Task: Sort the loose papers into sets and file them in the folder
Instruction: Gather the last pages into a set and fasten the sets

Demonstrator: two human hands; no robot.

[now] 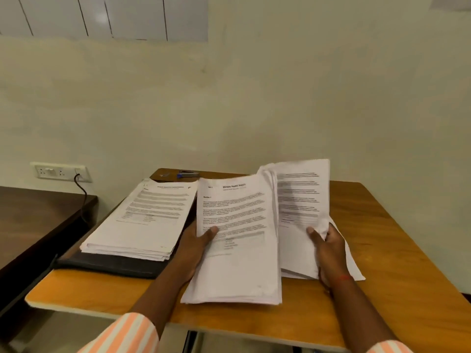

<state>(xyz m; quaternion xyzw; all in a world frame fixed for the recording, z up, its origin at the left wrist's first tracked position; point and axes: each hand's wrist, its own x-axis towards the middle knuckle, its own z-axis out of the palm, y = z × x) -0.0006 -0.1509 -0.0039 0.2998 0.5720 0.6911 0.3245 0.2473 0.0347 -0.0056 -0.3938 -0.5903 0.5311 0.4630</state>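
Observation:
My left hand [196, 244] grips the left edge of a thick stack of printed sheets [237, 250], thumb on the top page headed as a health report. My right hand [328, 250] holds a second bundle of papers [300, 200], lifted and tilted upright, thumb pressed on its front. More sheets [354, 266] lie flat under that bundle. To the left, a tall sorted pile of papers [142, 220] rests on a black folder [114, 266] lying flat on the wooden table [382, 238].
A stapler and a blue pen [186, 173] lie at the table's far edge near the wall. A dark desk [33, 220] stands to the left, with a wall socket and black cable [79, 179] above it. The table's front edge is close to me.

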